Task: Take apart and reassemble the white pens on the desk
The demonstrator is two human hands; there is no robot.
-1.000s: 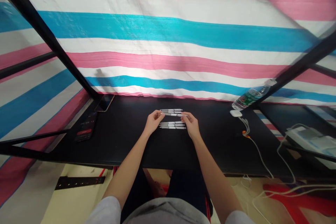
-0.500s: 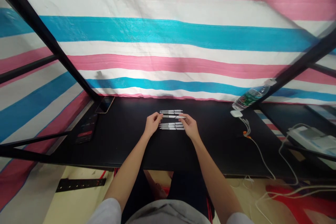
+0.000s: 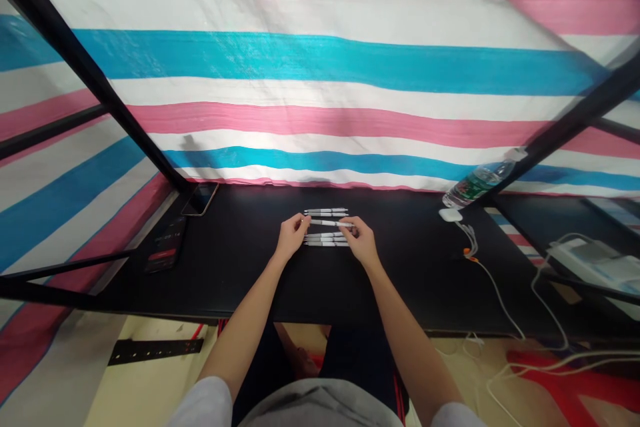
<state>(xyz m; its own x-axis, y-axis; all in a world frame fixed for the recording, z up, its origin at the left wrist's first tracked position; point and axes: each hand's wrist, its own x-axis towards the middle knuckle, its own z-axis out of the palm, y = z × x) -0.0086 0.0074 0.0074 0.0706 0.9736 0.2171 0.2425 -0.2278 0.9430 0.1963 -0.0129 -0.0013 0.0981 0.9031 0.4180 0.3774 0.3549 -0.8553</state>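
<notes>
A white pen [image 3: 330, 223] lies crosswise between my two hands. My left hand [image 3: 292, 235] pinches its left end, and my right hand [image 3: 361, 239] grips its right end with thumb and fingers. Beyond it, a pair of similar pens [image 3: 326, 212] rests side by side on the black table [image 3: 240, 253]. Closer to me, several more white and grey pens [image 3: 326, 239] lie in a row, their right ends near the fingers of my right hand. Whether the held pen touches the table I cannot tell.
At the left lie two phones, a dark one [image 3: 200, 199] at the back and one with a lit screen [image 3: 165, 247]. A clear bottle [image 3: 477, 183] stands at the back right beside a white charger [image 3: 451, 215] with cables. Black frame bars [image 3: 125, 121] and a striped sheet [image 3: 320, 67] enclose the table.
The held pen has turned slightly, its right end now a little lower. Both hands stay nearly in place, and the pens on the table lie as before.
</notes>
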